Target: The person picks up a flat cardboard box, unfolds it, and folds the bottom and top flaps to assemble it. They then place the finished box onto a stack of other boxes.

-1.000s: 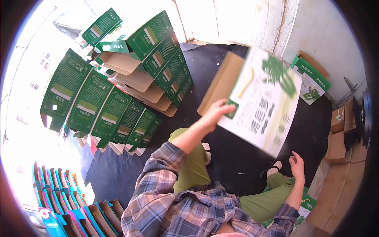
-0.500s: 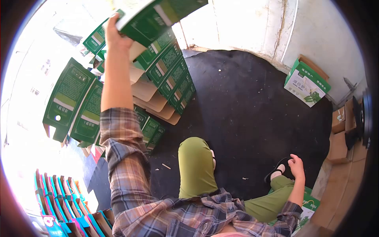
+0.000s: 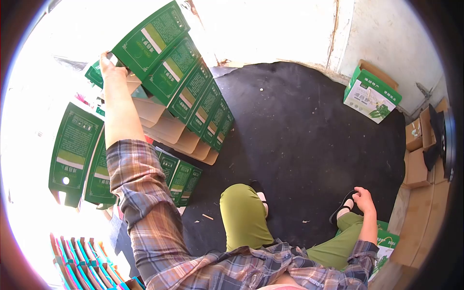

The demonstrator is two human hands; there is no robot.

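My left hand (image 3: 114,73) is raised at the upper left, its fingers closed on the near edge of a green printed carton (image 3: 152,38). That carton tops a leaning stack of similar green cartons (image 3: 191,96), whose brown cardboard flaps point toward me. Under my forearm, more green cartons (image 3: 75,147) stand on the left. My right hand (image 3: 365,200) hangs over my bent leg beside my sandal (image 3: 342,207). Its fingers are loosely bent and partly apart, with nothing in them.
Black sheeting (image 3: 299,135) covers the floor, with small scraps on it. A green and white box (image 3: 371,94) stands by the far wall. Brown cardboard boxes (image 3: 418,166) line the right side. Several blue and pink cartons (image 3: 79,261) stand in rows at the lower left.
My left hand has brought the green carton down and left onto the top of the stack. The right hand has barely moved. The view has shifted slightly.
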